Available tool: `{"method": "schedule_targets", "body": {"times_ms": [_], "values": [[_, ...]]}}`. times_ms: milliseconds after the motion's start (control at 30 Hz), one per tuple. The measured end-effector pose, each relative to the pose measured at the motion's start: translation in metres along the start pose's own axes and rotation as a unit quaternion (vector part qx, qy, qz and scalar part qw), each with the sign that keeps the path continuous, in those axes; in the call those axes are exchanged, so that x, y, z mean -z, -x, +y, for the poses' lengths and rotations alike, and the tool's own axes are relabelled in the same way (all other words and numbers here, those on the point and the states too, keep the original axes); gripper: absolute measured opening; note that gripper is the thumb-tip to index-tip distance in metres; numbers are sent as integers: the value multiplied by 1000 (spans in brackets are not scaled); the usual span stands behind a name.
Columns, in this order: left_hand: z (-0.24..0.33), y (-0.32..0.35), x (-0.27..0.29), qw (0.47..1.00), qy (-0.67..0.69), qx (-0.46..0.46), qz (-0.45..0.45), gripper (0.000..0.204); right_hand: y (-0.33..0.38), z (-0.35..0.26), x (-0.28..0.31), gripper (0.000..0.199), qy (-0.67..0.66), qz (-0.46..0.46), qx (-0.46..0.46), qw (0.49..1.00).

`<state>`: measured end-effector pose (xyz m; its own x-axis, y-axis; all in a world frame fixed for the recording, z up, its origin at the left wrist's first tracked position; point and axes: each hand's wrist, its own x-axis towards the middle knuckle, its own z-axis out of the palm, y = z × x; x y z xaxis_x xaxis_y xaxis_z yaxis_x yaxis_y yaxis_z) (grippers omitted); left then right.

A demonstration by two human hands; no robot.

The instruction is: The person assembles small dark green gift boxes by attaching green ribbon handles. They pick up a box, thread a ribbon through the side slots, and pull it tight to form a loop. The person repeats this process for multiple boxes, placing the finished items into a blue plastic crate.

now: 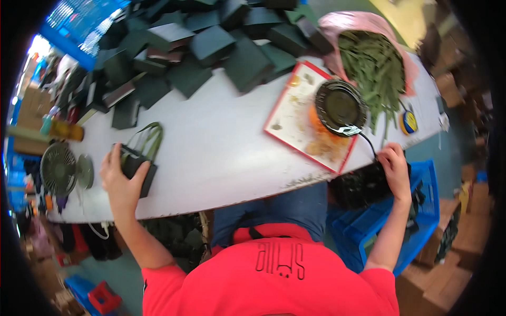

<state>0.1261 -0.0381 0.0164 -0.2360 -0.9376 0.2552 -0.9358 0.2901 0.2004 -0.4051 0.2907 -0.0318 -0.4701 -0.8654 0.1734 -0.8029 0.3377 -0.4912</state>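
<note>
We work at a long white table [221,152] that runs across the view, its near edge curving over our lap. At the far left a small green desk fan [58,168] stands on the table's end, with clutter and cardboard boxes beyond it. Our left hand [120,181] is curled around a small dark green box [138,167] with ribbon handles; the fingers wrap its left side and the thumb presses its near edge, so the box sits firmly in the grip, resting on the table near the front edge. Behind, a heap of dark green boxes [211,47] covers the far side of the table. Further right lies a red-rimmed tray [295,113] stained with glue, and a round black pot [340,105] sits on its right end, a cord trailing from it. Beyond it a pink bag [363,23] holds green strips [377,68]. Our right hand [395,168] reaches off the table's right end, closed over the top of a dark box [363,184] held above a blue crate [416,231].
</note>
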Motion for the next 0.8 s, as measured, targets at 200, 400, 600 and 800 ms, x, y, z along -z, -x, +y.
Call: {"method": "schedule_targets", "body": {"times_ms": [200, 400, 600, 800], "values": [[-3, 8, -2, 990, -121, 64, -16, 75, 2, 0, -7, 11, 53, 38, 25, 998], [39, -28, -16, 993, -41, -104, 32, 73, 2, -8, -14, 12, 39, 46, 56, 997], [50, -129, -101, 999, 6, -44, -28, 79, 9, 21, -21, 16, -25, 92, 16, 995], [40, -150, -132, 993, -111, -13, -37, 89, -1, 11, -15, 12, 17, 107, 40, 993]]}}
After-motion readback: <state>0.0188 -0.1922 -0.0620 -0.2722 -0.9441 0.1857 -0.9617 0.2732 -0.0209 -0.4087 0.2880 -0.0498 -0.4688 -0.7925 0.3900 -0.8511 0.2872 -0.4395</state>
